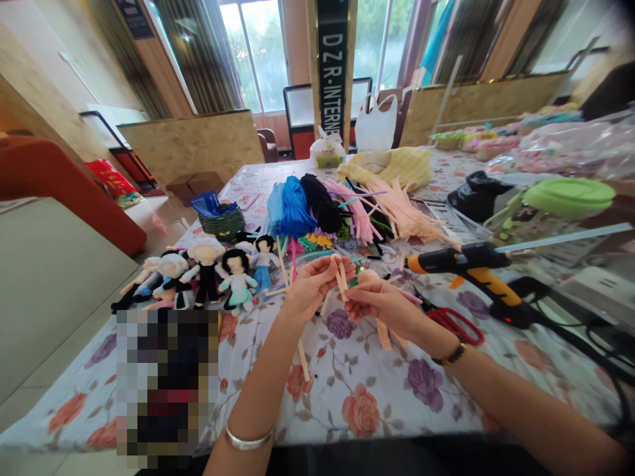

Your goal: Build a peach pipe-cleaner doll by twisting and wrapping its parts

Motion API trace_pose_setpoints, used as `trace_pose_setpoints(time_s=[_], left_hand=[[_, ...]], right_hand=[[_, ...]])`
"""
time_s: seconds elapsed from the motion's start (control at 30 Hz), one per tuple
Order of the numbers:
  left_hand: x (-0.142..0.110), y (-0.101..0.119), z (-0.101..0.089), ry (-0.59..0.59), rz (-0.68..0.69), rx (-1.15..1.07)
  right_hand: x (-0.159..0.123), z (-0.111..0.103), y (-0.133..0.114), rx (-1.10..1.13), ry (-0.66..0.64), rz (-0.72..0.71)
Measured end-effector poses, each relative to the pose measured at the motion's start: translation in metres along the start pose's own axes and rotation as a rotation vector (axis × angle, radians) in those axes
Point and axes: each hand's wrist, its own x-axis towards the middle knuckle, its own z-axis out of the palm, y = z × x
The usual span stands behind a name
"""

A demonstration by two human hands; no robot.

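Both of my hands meet above the floral tablecloth and pinch a bundle of peach pipe cleaners. My left hand is closed on the upper strands. My right hand grips the same strands from the right, with loose ends hanging below it. A silver bangle is on my left wrist and a dark bracelet on my right.
Several small dolls lie to the left. Piles of blue, black and pink pipe cleaners sit behind my hands. A black and orange glue gun and red scissors lie on the right. A green-lidded container stands at far right.
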Motion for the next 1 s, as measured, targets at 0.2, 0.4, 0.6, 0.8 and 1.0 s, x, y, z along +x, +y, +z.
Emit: trace_pose_setpoints(time_s=[0.2,0.4,0.6,0.8,1.0], left_hand=[[0.0,0.0,0.0,0.005,0.054,0.046],[0.003,-0.006,-0.003,0.043,0.182,0.199],[0.003,-0.01,-0.004,0.072,0.266,0.364],[0.003,-0.01,-0.003,0.079,0.262,0.347],[0.005,-0.008,-0.001,0.07,0.152,-0.015]], right_hand=[[-0.003,0.007,-0.002,-0.115,0.036,-0.064],[-0.002,0.01,-0.001,-0.132,0.04,-0.09],[-0.001,0.01,0.0,-0.147,0.031,-0.09],[-0.003,0.01,0.0,-0.21,0.008,-0.119],[-0.008,0.01,-0.002,-0.395,0.084,-0.245]])
